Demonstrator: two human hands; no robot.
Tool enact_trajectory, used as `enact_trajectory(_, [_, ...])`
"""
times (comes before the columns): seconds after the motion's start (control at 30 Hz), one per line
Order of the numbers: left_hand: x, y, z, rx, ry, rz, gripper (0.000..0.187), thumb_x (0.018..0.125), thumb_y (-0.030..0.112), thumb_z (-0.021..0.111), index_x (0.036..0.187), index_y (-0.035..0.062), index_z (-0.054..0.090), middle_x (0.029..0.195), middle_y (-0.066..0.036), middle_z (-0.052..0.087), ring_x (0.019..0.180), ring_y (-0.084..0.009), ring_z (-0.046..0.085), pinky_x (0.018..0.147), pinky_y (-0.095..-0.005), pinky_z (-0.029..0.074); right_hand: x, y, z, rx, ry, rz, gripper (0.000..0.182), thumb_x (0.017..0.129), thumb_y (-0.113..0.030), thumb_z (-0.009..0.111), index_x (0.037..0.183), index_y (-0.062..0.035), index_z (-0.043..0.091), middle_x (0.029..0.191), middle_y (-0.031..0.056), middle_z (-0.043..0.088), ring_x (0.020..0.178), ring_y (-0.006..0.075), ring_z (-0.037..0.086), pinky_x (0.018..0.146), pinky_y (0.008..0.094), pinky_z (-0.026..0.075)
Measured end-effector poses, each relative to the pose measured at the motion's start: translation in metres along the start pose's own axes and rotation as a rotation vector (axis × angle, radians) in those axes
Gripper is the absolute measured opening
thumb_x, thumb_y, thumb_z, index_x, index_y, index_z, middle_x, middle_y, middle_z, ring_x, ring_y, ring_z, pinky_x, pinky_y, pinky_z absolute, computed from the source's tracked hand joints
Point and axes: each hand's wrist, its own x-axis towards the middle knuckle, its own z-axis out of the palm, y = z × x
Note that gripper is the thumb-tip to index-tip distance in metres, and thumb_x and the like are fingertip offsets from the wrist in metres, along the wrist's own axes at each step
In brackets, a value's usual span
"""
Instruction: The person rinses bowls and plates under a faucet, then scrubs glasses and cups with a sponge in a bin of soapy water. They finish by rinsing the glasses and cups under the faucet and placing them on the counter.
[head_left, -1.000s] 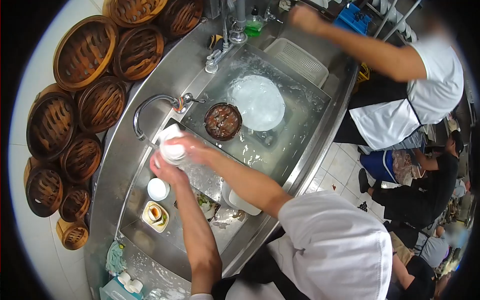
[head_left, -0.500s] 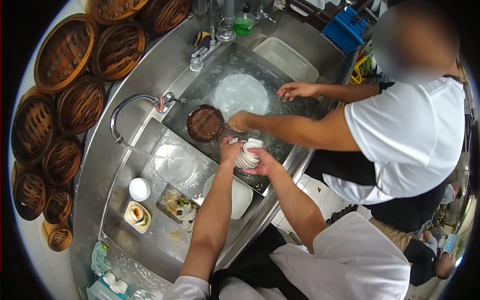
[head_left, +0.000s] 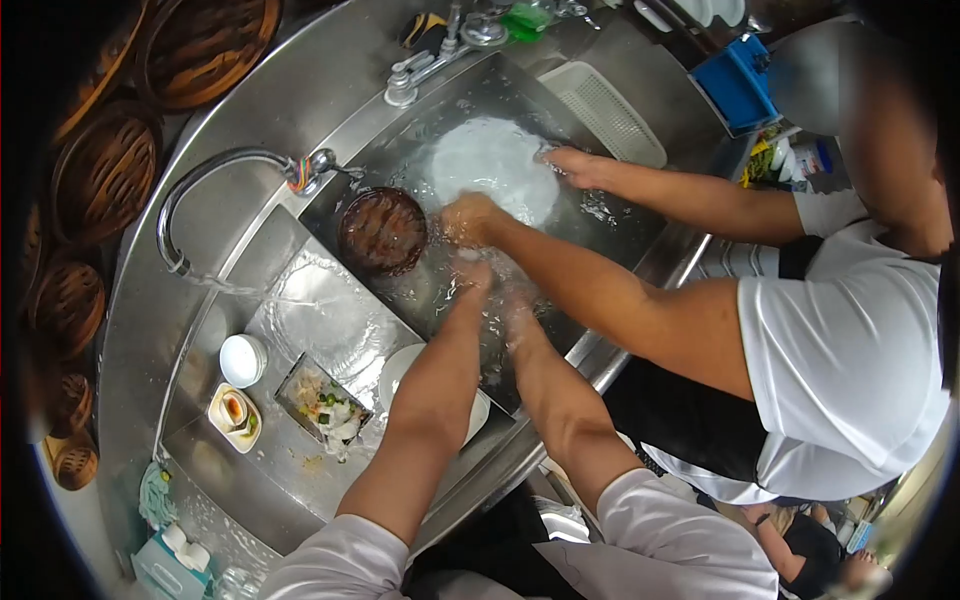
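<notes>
- Head view: left hand (head_left: 472, 272) is lowered into the water (head_left: 440, 305) of the filled sink; its fingers are blurred by splashing, so opening and grip cannot be told.
- Right hand (head_left: 517, 300) is sunk in the same water, just beside it; opening and grip cannot be told either.
- Two hands of a co-worker are seen beyond: one fist-like hand (head_left: 470, 220) near the left hand, one hand (head_left: 575, 167) farther off, fingers extended.
- One brown round steamer (head_left: 383, 231) is seen left of the left hand, near it, not touched.
- One large white round item (head_left: 490, 165) is lain in the water, beyond both hands.
- One white perforated basket (head_left: 607, 112) is placed farthest beyond them.
- Left of both forearms: one running faucet (head_left: 215, 158), one white bowl stack (head_left: 243, 360), one squarish dish (head_left: 234, 418), one scrap-filled strainer (head_left: 323, 405).
- Two small white cups (head_left: 184, 547) are seen well apart, nearer the body.
</notes>
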Motion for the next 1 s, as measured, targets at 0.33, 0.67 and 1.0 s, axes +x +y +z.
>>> enact_trajectory(0.33, [-0.014, 0.06, -0.038, 0.496, -0.225, 0.127, 0.079, 0.07, 0.019, 0.075, 0.137, -0.0049, 0.039, 0.136, -0.025, 0.047, 0.131, -0.0357, 0.042, 0.11, -0.0396, 0.034, 0.068, -0.004, -0.048, -1.267, 0.411, -0.674, 0.061, 0.089, -0.034, 0.056, 0.139, 0.0001, 0.044, 0.141, 0.0178, 0.047, 0.134, 0.0308, 0.04, 0.115, 0.0432, 0.027])
enact_trajectory(0.67, [-0.202, 0.092, -0.366, -0.307, -0.154, 0.325, 0.038, 0.09, 0.016, 0.068, 0.124, 0.0035, 0.056, 0.117, -0.011, 0.059, 0.102, -0.0176, 0.064, 0.088, -0.0312, 0.053, -0.002, 0.003, -0.01, -1.046, 0.112, -0.856, 0.024, 0.088, -0.02, 0.055, 0.098, -0.0008, 0.066, 0.101, 0.0112, 0.067, 0.093, 0.0279, 0.062, 0.086, 0.042, 0.049])
enact_trajectory(1.0, [-0.429, 0.008, -0.921, 0.347, 1.47, 0.49, 0.016, 0.088, 0.004, 0.054, 0.101, 0.0016, 0.064, 0.086, -0.006, 0.065, 0.08, -0.0149, 0.063, 0.07, -0.0276, 0.051, -0.185, 0.158, 0.271, -0.971, -0.799, 0.061, 0.025, 0.093, -0.012, 0.062, 0.117, -0.0026, 0.06, 0.105, 0.0069, 0.065, 0.093, 0.0163, 0.065, 0.082, 0.0268, 0.056])
